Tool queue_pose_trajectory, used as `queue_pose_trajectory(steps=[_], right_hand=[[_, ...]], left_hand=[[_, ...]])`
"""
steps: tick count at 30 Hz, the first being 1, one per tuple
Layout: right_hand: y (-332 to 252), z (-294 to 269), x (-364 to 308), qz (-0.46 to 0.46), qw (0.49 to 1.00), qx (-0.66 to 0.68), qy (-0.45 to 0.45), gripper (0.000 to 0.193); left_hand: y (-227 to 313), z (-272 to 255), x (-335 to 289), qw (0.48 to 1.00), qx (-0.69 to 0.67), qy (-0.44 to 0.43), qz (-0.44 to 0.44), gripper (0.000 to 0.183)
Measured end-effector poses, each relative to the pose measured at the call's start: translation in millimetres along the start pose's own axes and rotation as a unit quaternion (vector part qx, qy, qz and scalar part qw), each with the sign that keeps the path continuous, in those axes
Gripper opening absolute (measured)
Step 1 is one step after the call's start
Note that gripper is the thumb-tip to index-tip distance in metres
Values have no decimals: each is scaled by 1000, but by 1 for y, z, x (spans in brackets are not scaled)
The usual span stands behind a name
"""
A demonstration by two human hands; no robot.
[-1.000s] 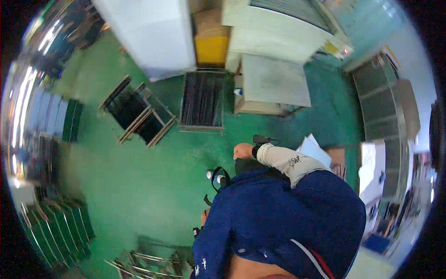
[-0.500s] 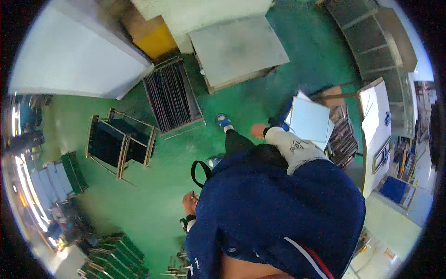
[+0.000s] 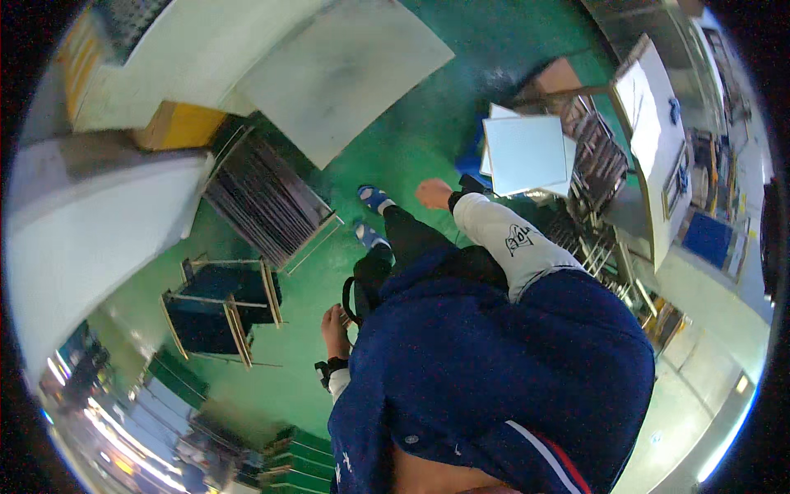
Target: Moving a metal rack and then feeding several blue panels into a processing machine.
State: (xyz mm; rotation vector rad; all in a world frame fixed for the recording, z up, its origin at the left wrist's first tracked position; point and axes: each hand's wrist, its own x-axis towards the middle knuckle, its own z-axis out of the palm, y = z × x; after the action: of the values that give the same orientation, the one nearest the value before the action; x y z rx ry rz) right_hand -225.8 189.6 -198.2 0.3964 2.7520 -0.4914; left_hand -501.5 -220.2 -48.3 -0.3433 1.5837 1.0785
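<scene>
My right hand hangs in front of me over the green floor, fingers curled in, with nothing showing in it. It is nearest to a stack of pale flat panels, apart from it on the left. Low at my left side is my left hand, its fingers bent; whatever they may hold is too small to make out. A black strap loop sticks out from my clothing beside that hand. Both wrists carry dark bands. My feet in blue and white slippers are on the floor ahead.
A rack of dark upright slats stands ahead left, with a wood-framed rack nearer. Beyond them are a large pale tabletop and a yellow box. To the right, a white-topped bench stands by stacked metal frames.
My view has turned and moved forward; the racks and tabletop have shifted left, and the panels are closer to my right arm. Both feet now show. Both hands remain low.
</scene>
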Motion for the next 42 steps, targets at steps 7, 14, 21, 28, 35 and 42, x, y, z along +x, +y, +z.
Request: queue_pose_trajectory(steps=[7,14,21,28,35,42], right_hand=[[-43,23,-133,503,476,711,119,16],[-60,38,-249,614,264,710,222,20],[-27,107,-289,592,147,722,327,17],[57,155,-284,605,104,716,332,26],[111,148,-267,616,-8,721,317,58],[132,150,-267,621,-20,709,334,72]], left_hand=[[46,-25,69,930,337,-115,93,33],[123,-11,140,961,263,-89,-1,16],[158,229,143,873,470,-129,15,21],[95,529,179,791,542,-280,46,47],[25,732,246,735,598,-291,130,50],[-15,791,315,733,551,-361,169,64]])
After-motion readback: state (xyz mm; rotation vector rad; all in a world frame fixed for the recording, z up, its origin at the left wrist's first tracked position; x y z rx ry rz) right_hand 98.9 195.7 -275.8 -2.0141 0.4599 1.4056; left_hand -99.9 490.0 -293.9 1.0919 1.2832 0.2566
